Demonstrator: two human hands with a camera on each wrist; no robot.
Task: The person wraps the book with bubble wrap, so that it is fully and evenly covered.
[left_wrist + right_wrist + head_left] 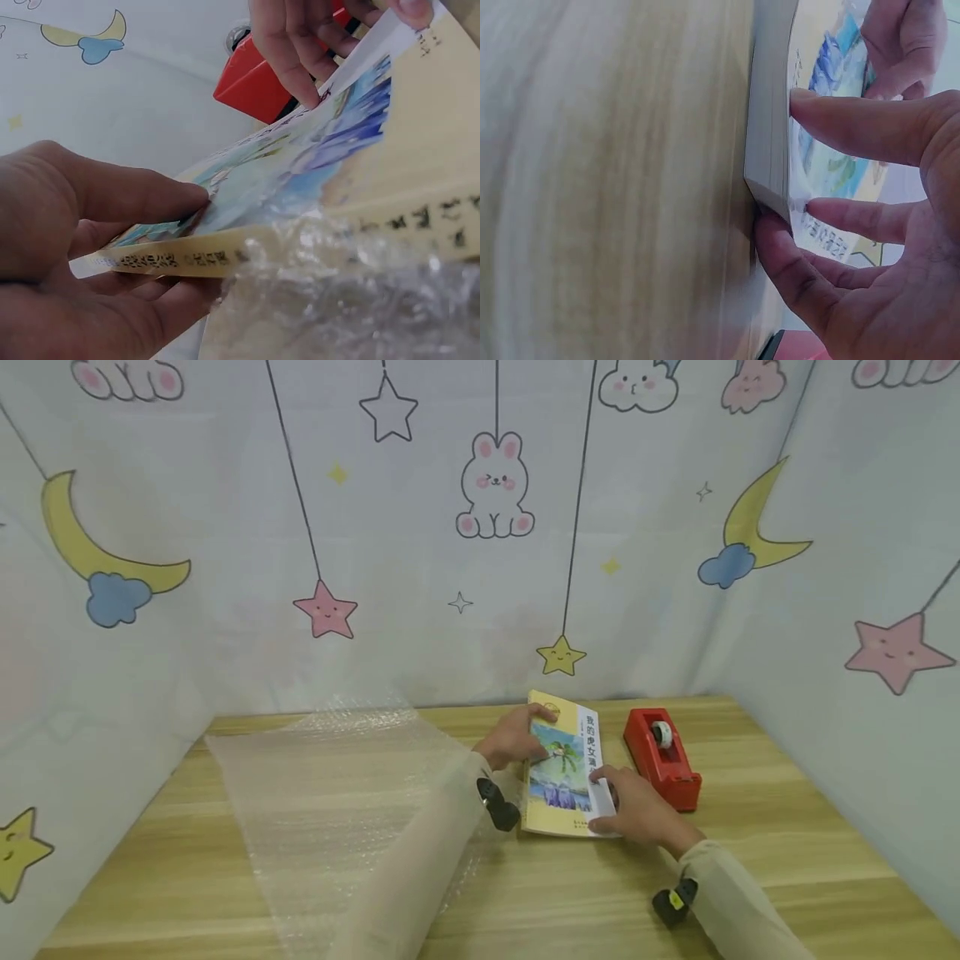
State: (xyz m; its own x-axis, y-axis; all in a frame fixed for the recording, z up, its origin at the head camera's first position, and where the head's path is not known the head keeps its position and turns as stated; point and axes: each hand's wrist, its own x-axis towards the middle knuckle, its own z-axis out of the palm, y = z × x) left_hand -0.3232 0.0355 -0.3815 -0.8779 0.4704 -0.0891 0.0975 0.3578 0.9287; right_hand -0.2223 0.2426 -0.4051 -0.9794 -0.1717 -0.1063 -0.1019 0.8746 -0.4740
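Observation:
A yellow paperback book [558,777] with a painted cover and a white title strip lies on the table in the head view. My left hand [516,737] grips its left, spine side; in the left wrist view the fingers of that hand [97,225] go over the cover and under the spine. At the lower right corner my right hand [637,806] holds the book, thumb on the cover and a finger beneath the edge, as the right wrist view shows. Clear bubble wrap [330,810] spreads left of the book, and some of it meets the spine in the left wrist view.
A red tape dispenser [663,760] with a roll of tape stands just right of the book, close to my right hand. The wooden table [780,827] ends at a white cloth backdrop [420,660] printed with stars and moons.

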